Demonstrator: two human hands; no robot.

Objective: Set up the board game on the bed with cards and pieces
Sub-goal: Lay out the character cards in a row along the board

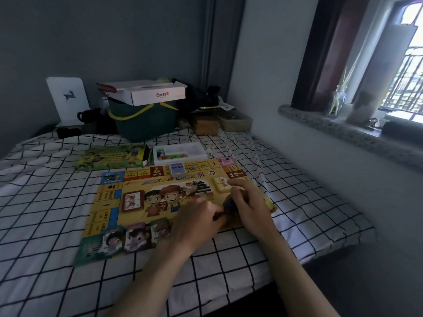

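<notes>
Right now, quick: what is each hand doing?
Left hand: fingers curled, pinching a small dark thing over the board.
Right hand: fingers curled round the same dark thing; what it is cannot be told.

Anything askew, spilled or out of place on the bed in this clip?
Nothing spilled. The game board lies slightly skewed to the sheet's grid, its near left corner lifting off the bed. The game box sits open-ended beside the piece tray.
</notes>
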